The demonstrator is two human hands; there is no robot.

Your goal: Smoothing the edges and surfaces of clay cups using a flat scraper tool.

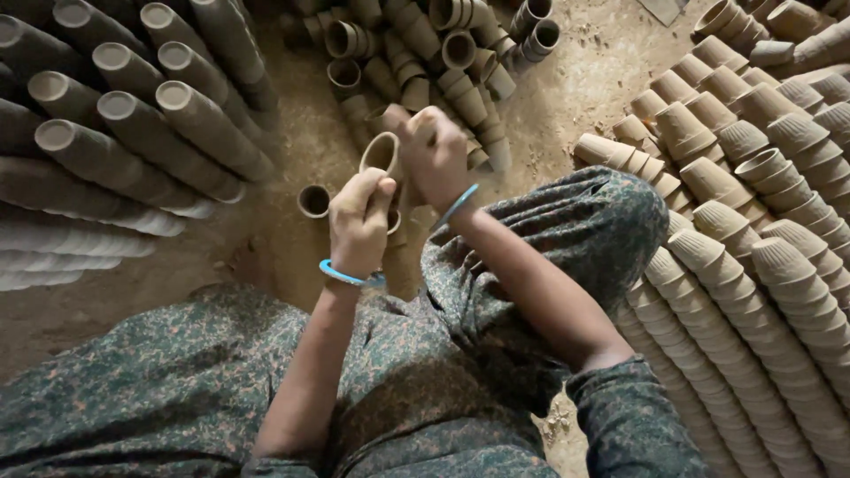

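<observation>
Clay cup (pixel 381 152), unfired, held mouth-up above lap, over dirt floor (pixel 266 239). Left hand (pixel 359 221) clenched around stack beneath it; right hand (pixel 436 155) gripping from above, steadying for nesting. Nested cup rows (pixel 753 265) crowding right, stacked columns (pixel 133 133) left, loose cups (pixel 425 53) ahead; single cup (pixel 313 201) on ground near knee.

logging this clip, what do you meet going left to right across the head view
stacked cups lying on their sides → single cup standing on the dirt floor → left hand → clay cup held up → right hand → rows of nested ribbed cups
</observation>
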